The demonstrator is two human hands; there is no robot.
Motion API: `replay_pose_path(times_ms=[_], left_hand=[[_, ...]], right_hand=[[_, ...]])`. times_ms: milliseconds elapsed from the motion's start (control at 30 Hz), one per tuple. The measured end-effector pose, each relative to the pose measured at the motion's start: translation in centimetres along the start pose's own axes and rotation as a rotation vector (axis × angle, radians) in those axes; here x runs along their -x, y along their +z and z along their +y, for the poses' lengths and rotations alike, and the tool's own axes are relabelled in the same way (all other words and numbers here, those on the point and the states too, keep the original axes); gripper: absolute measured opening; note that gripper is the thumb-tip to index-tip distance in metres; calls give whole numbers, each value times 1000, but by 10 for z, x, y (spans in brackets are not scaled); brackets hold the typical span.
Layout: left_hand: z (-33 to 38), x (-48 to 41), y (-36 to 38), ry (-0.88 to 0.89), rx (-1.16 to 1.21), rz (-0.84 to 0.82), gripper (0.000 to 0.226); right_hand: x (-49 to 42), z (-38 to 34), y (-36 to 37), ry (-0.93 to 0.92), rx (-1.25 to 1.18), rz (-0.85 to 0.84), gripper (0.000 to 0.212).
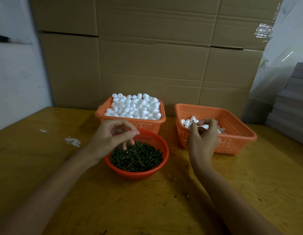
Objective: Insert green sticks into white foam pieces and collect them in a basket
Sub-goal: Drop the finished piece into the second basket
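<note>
Head view: left grip (110, 138) curled over green sticks (138, 158), right grip (202, 138) curled over basket (232, 145) rim; holds cannot tell.

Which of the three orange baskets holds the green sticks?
The round basket in front, below the left hand; both rectangular baskets behind it hold white foam pieces.

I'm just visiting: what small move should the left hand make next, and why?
Probably lower the left hand slightly and pinch one of the green sticks in the round red plastic bowl. It hovers just over that pile, fingers curled, with no stick visible in its grip, while the right hand is at the right orange perforated basket, which holds few white foam pieces.
</note>
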State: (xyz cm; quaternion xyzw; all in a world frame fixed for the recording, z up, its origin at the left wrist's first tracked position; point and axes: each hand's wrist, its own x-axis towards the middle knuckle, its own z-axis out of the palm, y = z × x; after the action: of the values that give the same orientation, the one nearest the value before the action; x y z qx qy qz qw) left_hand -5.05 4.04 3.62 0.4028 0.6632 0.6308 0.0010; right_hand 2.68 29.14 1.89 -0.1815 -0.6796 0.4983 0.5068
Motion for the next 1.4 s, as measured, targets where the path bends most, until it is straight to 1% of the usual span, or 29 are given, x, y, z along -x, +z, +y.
replay_pose_path(times_ms=[133,200,233,300,333,367,433,467,500,600,733,800,967,1233,1400], left_hand=[[-1,0,1,-12,-33,13,12],[-3,0,0,-34,-62,17,9],[-4,0,0,-46,-76,20,8],[-6,0,1,-68,-101,39,9],[-7,0,1,-78,-113,52,9],[-7,0,1,-85,-125,62,8],[-8,-1,0,-83,-161,64,8],[-8,-2,0,-80,-182,65,8],[-8,-2,0,-78,-198,66,8],[-9,-1,2,-82,-269,40,10],[-9,2,5,-50,-485,-107,16],[-7,2,5,-57,-523,-171,16],[-5,3,5,-50,-590,-216,21],[-6,2,6,-50,-603,-221,20],[-8,2,7,-16,-593,-122,14]], right_hand=[[3,-2,0,-130,56,10,19],[7,-8,2,-219,20,-54,17],[10,-12,3,-264,8,-125,16],[19,-22,9,-380,52,-342,11],[26,-26,12,-435,97,-486,7],[32,-29,15,-475,158,-651,8],[43,-31,20,-551,356,-966,19],[46,-31,21,-596,468,-1070,26],[47,-32,21,-626,554,-1128,31],[45,-34,19,-610,617,-1162,38],[48,-38,19,-614,647,-1146,36],[49,-38,19,-613,657,-1146,36],[49,-40,18,-606,639,-1135,34],[49,-39,20,-611,659,-1126,33],[47,-39,22,-599,709,-1147,38]])
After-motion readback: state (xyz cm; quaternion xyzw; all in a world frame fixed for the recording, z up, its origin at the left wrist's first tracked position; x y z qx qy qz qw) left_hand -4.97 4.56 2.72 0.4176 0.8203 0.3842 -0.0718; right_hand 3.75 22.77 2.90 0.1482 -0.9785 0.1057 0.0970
